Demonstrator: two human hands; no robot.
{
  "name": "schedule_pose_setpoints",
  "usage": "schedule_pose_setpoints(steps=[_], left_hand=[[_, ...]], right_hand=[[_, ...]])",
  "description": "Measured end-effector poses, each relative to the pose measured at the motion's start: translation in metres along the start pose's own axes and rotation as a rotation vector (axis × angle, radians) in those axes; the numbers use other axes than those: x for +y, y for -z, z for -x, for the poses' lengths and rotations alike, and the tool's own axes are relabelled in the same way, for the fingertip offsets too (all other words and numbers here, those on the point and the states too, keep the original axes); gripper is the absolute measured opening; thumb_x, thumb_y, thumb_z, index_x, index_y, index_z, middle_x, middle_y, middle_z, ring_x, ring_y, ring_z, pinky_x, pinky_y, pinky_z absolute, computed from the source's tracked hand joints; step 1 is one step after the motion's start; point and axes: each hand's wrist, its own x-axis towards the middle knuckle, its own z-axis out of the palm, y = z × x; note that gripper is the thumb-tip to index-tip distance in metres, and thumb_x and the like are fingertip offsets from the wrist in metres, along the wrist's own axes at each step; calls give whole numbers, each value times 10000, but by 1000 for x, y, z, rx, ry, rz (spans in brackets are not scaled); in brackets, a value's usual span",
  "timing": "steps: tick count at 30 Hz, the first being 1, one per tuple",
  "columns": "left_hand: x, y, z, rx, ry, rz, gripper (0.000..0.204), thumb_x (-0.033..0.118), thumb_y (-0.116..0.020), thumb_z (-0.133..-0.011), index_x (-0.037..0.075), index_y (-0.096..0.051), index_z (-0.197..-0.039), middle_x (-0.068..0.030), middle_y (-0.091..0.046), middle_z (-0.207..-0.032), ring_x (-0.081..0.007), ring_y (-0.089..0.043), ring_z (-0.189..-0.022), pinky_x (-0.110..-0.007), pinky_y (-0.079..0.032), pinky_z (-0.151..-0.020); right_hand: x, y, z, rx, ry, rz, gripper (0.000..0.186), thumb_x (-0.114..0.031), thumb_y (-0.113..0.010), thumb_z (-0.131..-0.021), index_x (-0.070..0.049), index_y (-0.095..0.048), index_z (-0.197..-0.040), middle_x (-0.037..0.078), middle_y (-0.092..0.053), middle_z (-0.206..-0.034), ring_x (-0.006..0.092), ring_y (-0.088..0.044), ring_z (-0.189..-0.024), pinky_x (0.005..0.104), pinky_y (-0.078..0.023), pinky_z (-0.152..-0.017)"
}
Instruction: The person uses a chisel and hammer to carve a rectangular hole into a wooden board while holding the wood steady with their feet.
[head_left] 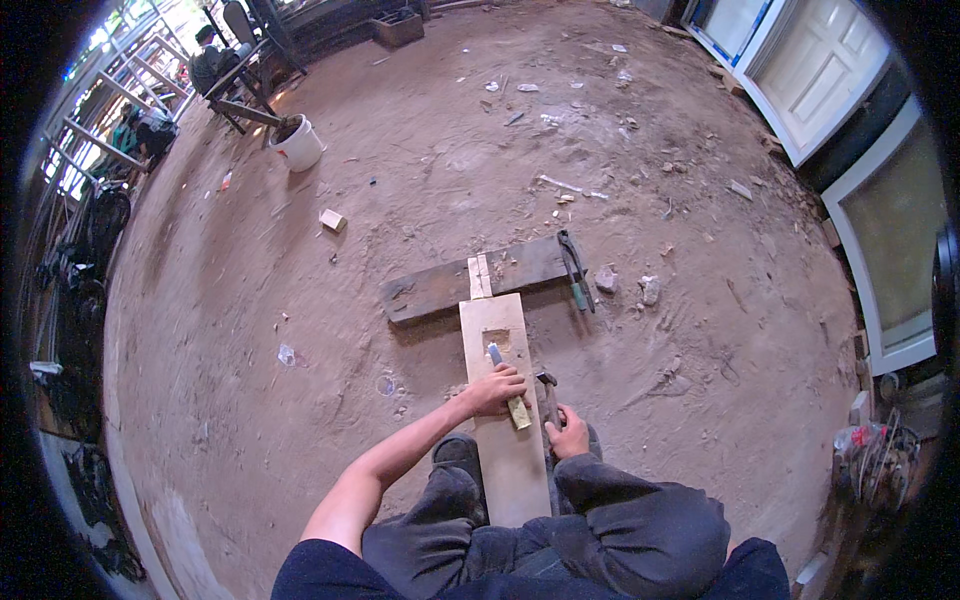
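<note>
A pale wooden plank (508, 460) runs away from me between my knees. Its far end, cut to a narrow tongue (480, 277), rests on a dark board (430, 293) lying crosswise on the ground. Around a chisel (520, 413) with a yellowish handle, my left hand (495, 390) is closed over the plank. The blade's tip lies at a shallow rectangular recess (497, 340) in the wood. Just right of the plank, my right hand (570, 435) grips a hammer (548, 390) by its handle, head pointing away from me and apart from the chisel.
Pincers (575, 270) lie across the dark board's right end, with stones (606, 278) beside them. A small wood block (333, 220) and a white bucket (298, 147) stand further left. White door panels (808, 75) lean along the right. Another person (208, 62) sits at the far left.
</note>
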Motion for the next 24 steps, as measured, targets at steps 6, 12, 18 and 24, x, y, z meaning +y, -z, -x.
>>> schedule_pose_setpoints(steps=[6, 12, 18, 24], left_hand=[[3, 5, -6, -42, 5, -33, 340, 196, -727, -623, 102, -547, -896, -61, -541, -919, -275, -521, -950, -400, -411, -909], [-3, -8, 1, -15, 15, -15, 337, 203, -734, -620, 105, -549, -884, -53, -540, -911, -262, -526, -935, -399, -411, -897], [-10, -7, 4, -17, -3, -47, 306, 238, -740, -672, 109, -552, -875, -45, -540, -903, -249, -536, -910, -392, -414, -886], [4, 2, -7, 62, -19, -18, 281, 299, -740, -756, 95, -552, -801, -53, -533, -828, -250, -536, -876, -384, -409, -851]], right_hand=[[-12, 9, 3, 14, 38, 134, 524, -242, -708, -725, -85, -590, -1211, 219, -670, -991, 371, -654, -920, 448, -510, -807], [-15, 8, 5, -13, 3, 120, 533, -257, -719, -731, -89, -587, -1219, 215, -672, -998, 377, -653, -932, 446, -512, -817], [-22, 7, 6, -20, 25, 137, 527, -246, -709, -757, -88, -575, -1241, 214, -663, -1059, 378, -640, -988, 439, -500, -860], [-12, 9, 3, -20, 20, 164, 527, -248, -708, -761, -74, -573, -1239, 218, -659, -1074, 371, -637, -1006, 436, -496, -871]])
